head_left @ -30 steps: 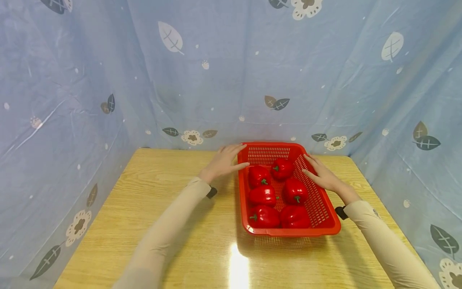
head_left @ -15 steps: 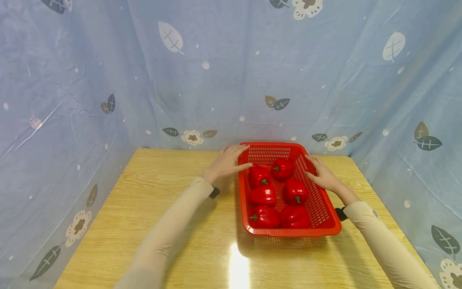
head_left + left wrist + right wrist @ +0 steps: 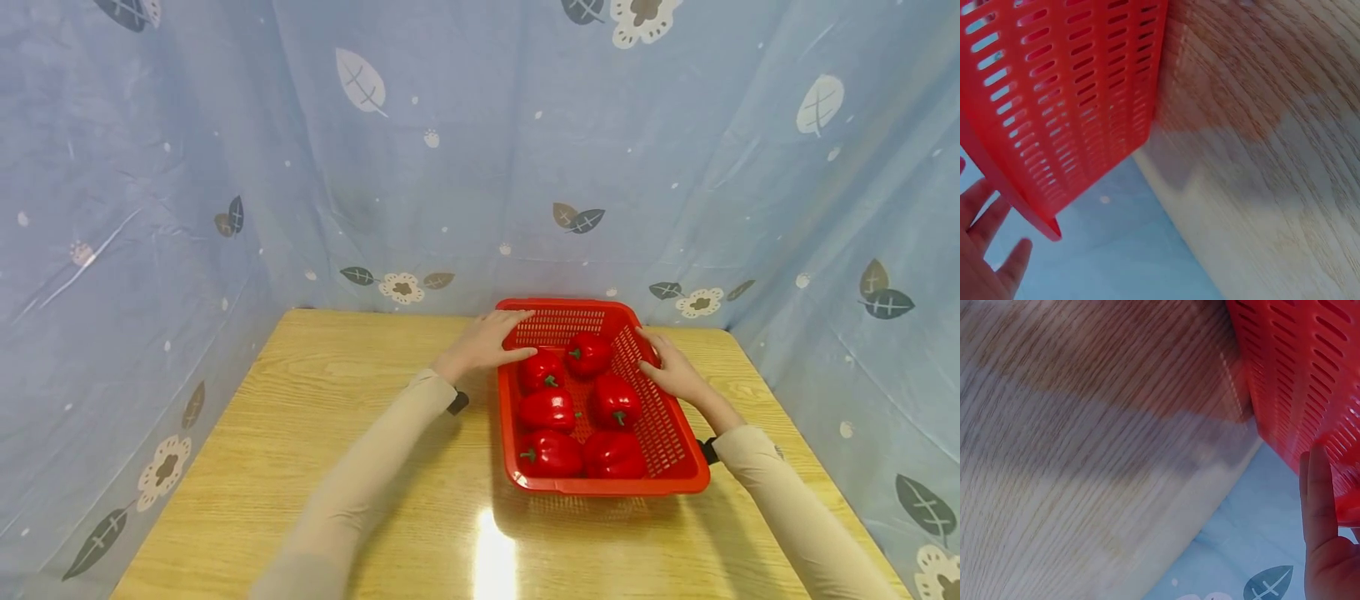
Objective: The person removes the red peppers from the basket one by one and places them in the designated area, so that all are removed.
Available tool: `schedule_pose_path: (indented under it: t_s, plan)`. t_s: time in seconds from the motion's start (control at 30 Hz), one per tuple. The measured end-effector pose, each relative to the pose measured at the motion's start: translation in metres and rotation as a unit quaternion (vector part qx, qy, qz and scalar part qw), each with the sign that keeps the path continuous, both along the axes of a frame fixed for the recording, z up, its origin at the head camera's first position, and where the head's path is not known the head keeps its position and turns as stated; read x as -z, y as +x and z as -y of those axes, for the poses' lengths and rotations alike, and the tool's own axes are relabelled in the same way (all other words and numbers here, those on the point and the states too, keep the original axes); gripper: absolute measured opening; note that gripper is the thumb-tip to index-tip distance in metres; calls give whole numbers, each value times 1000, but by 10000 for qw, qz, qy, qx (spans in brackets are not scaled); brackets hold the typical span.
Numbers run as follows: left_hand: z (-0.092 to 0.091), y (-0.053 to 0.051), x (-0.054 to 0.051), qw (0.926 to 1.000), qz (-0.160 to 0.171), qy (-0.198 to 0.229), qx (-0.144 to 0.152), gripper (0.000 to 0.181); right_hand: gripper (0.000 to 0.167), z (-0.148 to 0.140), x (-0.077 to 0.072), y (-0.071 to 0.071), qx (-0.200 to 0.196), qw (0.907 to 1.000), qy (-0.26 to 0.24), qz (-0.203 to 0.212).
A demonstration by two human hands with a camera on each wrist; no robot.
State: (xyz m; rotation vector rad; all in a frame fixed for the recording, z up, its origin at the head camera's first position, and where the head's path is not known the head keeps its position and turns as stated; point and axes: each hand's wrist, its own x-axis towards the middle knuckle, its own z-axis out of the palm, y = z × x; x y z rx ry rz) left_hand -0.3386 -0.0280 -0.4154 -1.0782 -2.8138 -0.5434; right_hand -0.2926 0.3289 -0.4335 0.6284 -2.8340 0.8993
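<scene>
A red slotted basket (image 3: pixel 567 486) stands on the wooden table with several red bell peppers (image 3: pixel 550 409) inside. My left hand (image 3: pixel 486 343) is over the basket's back left rim, its fingers extended and thumb apart. In the left wrist view the left hand (image 3: pixel 988 250) shows spread fingers beside the basket wall (image 3: pixel 1066 94). At the right rim is my right hand (image 3: pixel 675 371), fingers stretched out along the edge. The right wrist view has the right hand (image 3: pixel 1329 550) with straight fingers by the outer wall (image 3: pixel 1310 381); whether they touch it I cannot tell.
The wooden table (image 3: pixel 322 400) extends left of the basket and in front of it, where light glares off the surface. Behind and on both sides hangs a blue curtain (image 3: pixel 465 167) with leaf and flower prints.
My left hand has moved a little to the right, further over the basket's left rim. My right hand has shifted slightly right and down. The peppers keep their places in the basket.
</scene>
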Motion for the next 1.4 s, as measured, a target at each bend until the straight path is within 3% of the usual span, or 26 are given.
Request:
schedule_pose_path:
  t_s: [0.23, 0.5, 0.8, 1.07, 1.4]
  plan:
    - [-7, -4, 1, 9994, 60, -123, 312, 75, 59, 1, -1, 2, 51, 10000, -12, 74]
    - [-15, -6, -2, 9972, 513, -263, 473, 78, 60, 1, 0, 2, 44, 9997, -120, 216]
    - [-23, -7, -2, 9931, 773, -538, 695, 85, 60, 1, 0, 4, 70, 9993, -197, 315]
    - [-30, -8, 3, 9907, 873, -850, 600, 85, 61, -1, 2, 3, 79, 9988, -222, 430]
    - [-36, -10, 0, 9849, 741, -1491, 483, 84, 60, 3, 1, 3, 26, 9989, -255, 398]
